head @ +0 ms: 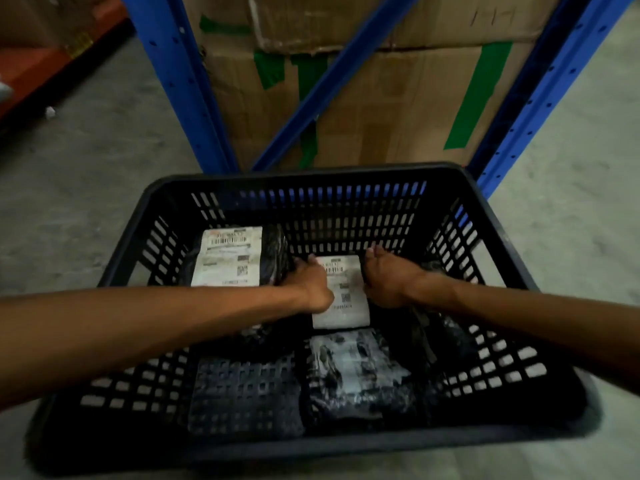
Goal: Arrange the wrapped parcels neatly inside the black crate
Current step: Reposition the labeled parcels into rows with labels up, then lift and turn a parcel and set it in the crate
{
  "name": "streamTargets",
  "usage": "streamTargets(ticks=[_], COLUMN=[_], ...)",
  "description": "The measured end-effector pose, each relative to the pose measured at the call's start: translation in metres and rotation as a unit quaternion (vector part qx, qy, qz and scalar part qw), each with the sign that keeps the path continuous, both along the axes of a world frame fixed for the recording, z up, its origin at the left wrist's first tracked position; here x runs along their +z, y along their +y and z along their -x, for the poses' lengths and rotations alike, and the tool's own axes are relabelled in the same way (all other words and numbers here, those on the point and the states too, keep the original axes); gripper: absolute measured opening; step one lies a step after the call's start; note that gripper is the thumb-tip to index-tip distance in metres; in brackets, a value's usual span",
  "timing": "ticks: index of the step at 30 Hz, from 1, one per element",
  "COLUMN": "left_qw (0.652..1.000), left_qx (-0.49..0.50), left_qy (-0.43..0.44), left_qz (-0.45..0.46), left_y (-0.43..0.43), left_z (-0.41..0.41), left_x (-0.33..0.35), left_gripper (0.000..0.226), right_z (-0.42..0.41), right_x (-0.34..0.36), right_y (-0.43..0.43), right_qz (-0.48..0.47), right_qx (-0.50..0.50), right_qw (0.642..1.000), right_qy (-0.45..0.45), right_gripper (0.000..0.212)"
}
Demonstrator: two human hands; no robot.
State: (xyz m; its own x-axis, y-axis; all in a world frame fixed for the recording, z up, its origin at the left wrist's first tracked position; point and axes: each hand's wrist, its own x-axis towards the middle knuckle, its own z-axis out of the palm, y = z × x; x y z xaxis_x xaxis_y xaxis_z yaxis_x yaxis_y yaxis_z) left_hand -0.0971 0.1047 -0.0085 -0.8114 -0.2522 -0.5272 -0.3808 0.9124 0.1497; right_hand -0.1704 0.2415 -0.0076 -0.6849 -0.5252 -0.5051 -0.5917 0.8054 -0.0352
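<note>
A black slotted crate [311, 173] stands on the floor in front of me. Inside, a black-wrapped parcel with a white shipping label [343, 296] lies in the middle. My left hand [310, 284] grips its left edge and my right hand [382, 280] grips its right edge. Another labelled parcel [228, 258] lies at the back left, touching the first. A dark parcel in crinkled plastic [356, 372] sits at the front centre. More dark wrapping [446, 327] lies at the right, partly hidden by my right arm.
A blue steel rack [180, 84] with a diagonal brace stands just behind the crate, holding large cardboard boxes [381, 109] with green tape. Grey concrete floor [86, 168] lies on both sides. An orange shelf beam [31, 64] runs at the far left.
</note>
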Motion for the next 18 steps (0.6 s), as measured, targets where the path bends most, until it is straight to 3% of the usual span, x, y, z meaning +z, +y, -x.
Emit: streamTargets(ticks=[3,5,8,10,14,18], left_qw=[0.987,0.959,0.930,0.921,0.938,0.947], left_qx=[-0.159,-0.267,-0.339,-0.355,-0.317,-0.289], left_qy=[-0.017,-0.087,-0.138,-0.159,-0.126,-0.079], left_qz=[-0.021,-0.033,-0.026,-0.020,-0.054,-0.119], left_y=[0.003,0.003,-0.001,-0.001,0.005,-0.005], left_z=[-0.036,-0.072,-0.108,-0.115,-0.119,-0.127], left_x=[0.030,0.043,0.034,0.021,0.003,-0.001], left_gripper=[0.068,0.082,0.098,0.095,0.083,0.075], right_z=[-0.035,-0.064,-0.088,-0.093,-0.095,-0.096], right_x=[0.044,0.057,0.053,0.049,0.040,0.037], right_y=[0.025,0.044,0.062,0.066,0.072,0.077], right_qz=[0.004,-0.052,-0.159,-0.170,-0.115,-0.025], right_qx=[0.137,0.200,0.232,0.220,0.175,0.114], right_qw=[0.990,0.972,0.944,0.941,0.952,0.967], right_qy=[-0.038,-0.116,-0.173,-0.192,-0.224,-0.228], right_gripper=[0.054,0.061,0.071,0.080,0.084,0.066])
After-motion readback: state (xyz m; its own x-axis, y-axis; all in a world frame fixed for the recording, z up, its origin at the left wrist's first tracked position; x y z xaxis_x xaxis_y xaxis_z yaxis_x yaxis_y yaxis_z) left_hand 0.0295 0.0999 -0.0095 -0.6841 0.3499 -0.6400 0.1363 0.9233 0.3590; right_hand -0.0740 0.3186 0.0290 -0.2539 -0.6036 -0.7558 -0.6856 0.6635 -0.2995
